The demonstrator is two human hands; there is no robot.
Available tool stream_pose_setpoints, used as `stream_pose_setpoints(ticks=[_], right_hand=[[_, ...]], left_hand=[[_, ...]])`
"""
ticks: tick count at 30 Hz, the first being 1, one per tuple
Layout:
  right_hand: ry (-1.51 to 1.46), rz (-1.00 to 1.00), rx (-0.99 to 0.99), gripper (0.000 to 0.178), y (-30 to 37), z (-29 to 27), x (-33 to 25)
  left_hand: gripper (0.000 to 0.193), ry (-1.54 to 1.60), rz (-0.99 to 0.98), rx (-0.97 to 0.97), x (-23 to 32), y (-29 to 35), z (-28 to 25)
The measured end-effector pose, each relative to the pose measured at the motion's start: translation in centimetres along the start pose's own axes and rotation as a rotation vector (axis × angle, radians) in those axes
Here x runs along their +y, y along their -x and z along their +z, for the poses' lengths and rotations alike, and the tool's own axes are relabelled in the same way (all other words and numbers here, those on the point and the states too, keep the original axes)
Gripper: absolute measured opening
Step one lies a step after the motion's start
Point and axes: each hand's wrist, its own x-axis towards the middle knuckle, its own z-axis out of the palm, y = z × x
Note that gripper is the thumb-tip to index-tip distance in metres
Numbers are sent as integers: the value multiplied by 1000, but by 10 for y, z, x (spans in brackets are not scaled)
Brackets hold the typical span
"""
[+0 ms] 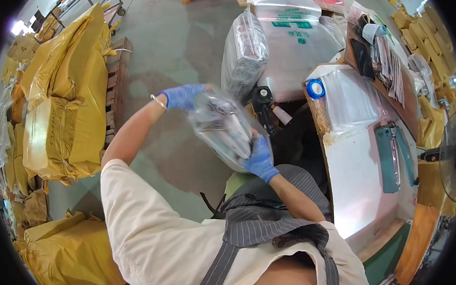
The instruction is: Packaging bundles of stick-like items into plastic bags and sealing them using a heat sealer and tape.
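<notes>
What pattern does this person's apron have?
The apron is dark grey with thin pale stripes, seen in the head view.

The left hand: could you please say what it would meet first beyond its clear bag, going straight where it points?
The left hand would probably meet the plastic-wrapped bundle, though depth is unclear, so it might pass above.

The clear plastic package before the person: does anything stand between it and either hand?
Only the blue gloves, as far as visible: the left hand is at the package's upper end, the right hand grips its lower right side.
</notes>
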Motion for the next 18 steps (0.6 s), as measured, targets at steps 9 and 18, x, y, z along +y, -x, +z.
stream_pose_setpoints(ticks=[9, 18], right_hand=[[710, 95, -433, 60, -36, 52, -16], [790, -7, -1143, 24, 3, -71, -58]], left_hand=[[66, -492, -48, 195, 2, -16, 49], [80, -466, 197, 199, -6, -4, -11]])
